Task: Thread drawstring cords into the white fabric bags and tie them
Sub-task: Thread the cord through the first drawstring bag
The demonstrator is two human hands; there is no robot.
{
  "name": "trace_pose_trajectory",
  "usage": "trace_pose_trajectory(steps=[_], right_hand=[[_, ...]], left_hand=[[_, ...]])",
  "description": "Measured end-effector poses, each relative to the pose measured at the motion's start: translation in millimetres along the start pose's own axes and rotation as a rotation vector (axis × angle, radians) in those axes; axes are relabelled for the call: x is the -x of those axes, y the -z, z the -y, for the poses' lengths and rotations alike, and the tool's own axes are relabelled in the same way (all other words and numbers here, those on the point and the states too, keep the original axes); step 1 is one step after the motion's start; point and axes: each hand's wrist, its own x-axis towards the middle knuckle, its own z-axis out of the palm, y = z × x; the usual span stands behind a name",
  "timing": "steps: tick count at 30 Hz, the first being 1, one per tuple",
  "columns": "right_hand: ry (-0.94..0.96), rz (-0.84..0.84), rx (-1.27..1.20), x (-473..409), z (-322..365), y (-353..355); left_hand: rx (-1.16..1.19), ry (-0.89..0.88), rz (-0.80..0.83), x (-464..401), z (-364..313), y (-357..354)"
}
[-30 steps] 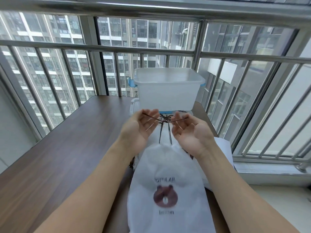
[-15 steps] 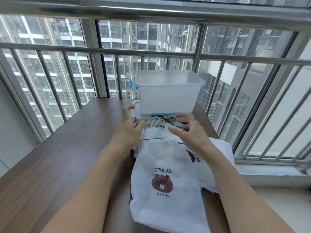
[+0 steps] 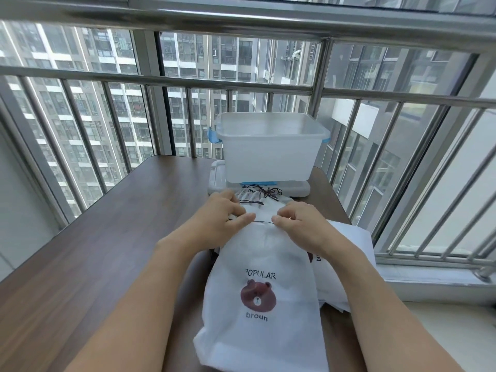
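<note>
White fabric bag (image 3: 261,299), bear print up, lies flat before you on the table (image 3: 112,237). Your left hand (image 3: 222,221) and right hand (image 3: 300,226) pinch its top hem, likely bracing the channel; dark cord (image 3: 261,222) spans between grips. Finished bags (image 3: 264,196) beyond, bin (image 3: 268,154) farther.

the top bag (image 3: 264,285) lies on the surface (image 3: 107,237) nearest the person, on a pile of bags (image 3: 349,253) that spreads out to its right. behind it lies a tied bag (image 3: 257,197) with its cord (image 3: 268,191), then a lid (image 3: 217,178) with the bin (image 3: 271,149) on it. the left hand (image 3: 217,218) and right hand (image 3: 303,224) rest at the top bag's far edge. the railing (image 3: 188,81) stands behind.
</note>
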Motion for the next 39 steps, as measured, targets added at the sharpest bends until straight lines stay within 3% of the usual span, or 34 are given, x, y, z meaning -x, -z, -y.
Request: trace_pose_trajectory(steps=[3, 5, 9, 16, 26, 33, 39], right_hand=[[0.020, -0.007, -0.084, 1, 0, 2], [0.059, -0.052, -0.068, 0, -3, 0], [0.161, -0.142, 0.047, 0, -4, -4], [0.175, 0.016, -0.062, 15, 18, -5], [0.140, -0.101, -0.055, 9, 5, 1], [0.166, 0.079, -0.220, 17, 13, 10], [0.127, -0.065, -0.169, 7, -1, 5]], left_hand=[[0.250, 0.007, -0.094, -2, -6, 0], [0.238, 0.018, -0.120, -1, -8, 2], [0.496, -0.030, -0.074, 4, -17, 8], [0.893, 0.131, 0.025, 3, -27, -4], [0.827, 0.191, -0.011, 1, -25, -12], [0.794, 0.168, -0.116, 1, -25, -15], [0.714, 0.118, -0.031, 0, -26, -18]])
